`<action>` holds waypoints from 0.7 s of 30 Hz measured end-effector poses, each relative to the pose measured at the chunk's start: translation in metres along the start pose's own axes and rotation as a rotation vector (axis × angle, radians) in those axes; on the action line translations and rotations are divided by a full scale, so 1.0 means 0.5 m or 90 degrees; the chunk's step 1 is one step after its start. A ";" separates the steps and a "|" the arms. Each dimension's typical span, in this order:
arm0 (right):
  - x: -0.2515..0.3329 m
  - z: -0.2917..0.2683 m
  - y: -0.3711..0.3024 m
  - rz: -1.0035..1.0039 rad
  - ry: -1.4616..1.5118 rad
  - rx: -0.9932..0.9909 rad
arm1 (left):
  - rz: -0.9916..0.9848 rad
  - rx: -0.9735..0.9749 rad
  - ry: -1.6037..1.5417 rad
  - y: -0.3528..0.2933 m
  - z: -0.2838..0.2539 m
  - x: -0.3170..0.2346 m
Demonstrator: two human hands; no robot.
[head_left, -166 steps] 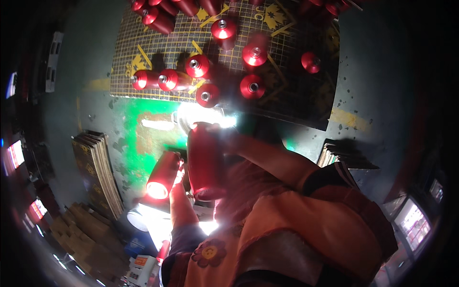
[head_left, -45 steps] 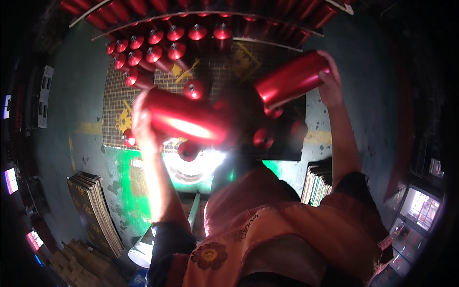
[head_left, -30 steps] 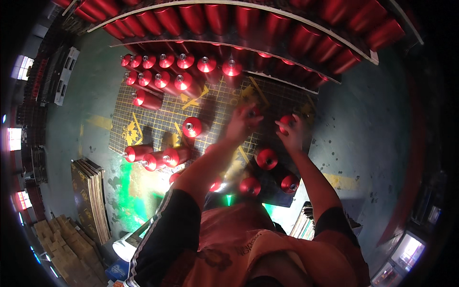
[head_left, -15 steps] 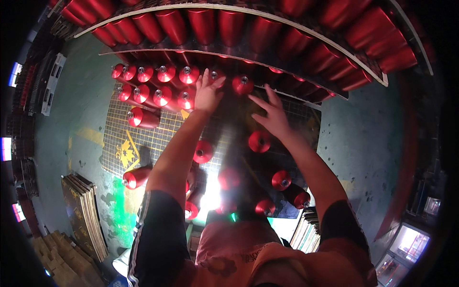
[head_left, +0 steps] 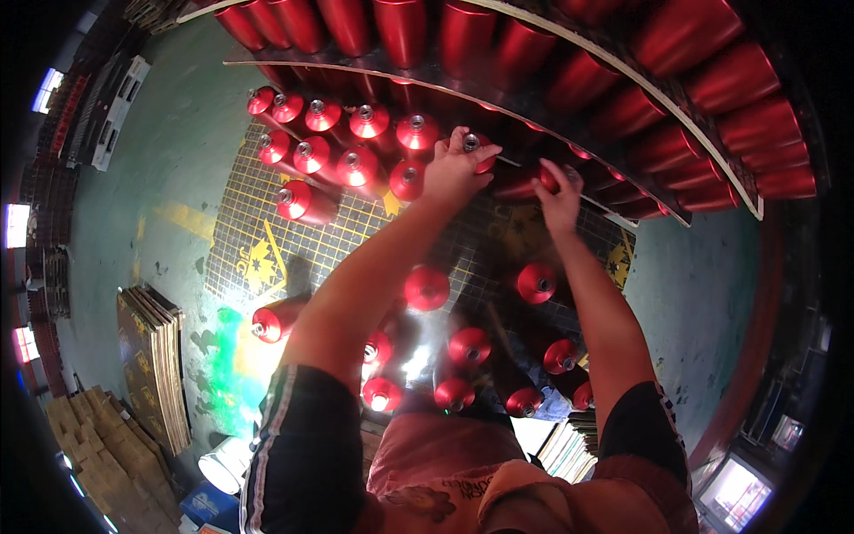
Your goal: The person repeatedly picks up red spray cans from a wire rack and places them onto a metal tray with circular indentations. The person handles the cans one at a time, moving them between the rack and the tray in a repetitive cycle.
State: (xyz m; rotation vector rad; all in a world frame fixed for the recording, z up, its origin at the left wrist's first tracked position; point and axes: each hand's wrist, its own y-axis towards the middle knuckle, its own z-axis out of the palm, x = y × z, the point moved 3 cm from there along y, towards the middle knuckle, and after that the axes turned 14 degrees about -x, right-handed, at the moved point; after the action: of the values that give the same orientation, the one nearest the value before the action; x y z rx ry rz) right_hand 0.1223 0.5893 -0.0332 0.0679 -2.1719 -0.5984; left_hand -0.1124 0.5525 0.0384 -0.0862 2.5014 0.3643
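Red metal bottles with bare, narrow silvery necks stand on a dark board with a yellow grid. At the far side, my left hand has its fingers bent round the shoulder of one red bottle at the end of the back row. Further right, my right hand grips the upper part of another red bottle, whose lower body is in shadow beneath the rack. Left of my hands, more bottles stand close together in rows.
A curved-looking shelf edge crosses behind my hands, with red bottles packed above it. Several loose bottles stand between my forearms and nearer my body. Stacked boards and brown cardboard lie at the left.
The view has shifted, so the scene sits further right. My right hand, spread beside a bottle before, has closed on one near the rack. My left hand stays at the back row's end.
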 end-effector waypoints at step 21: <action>0.501 -0.279 -0.641 0.844 0.972 0.857 | -0.708 -0.507 -1.180 -1.196 -0.459 0.097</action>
State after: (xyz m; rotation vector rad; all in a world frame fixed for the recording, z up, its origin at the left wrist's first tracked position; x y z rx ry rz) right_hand 0.0199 0.1877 0.0814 -0.1545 -0.4098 1.3091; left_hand -0.1940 -0.0846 0.0463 -0.8863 0.2195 0.5126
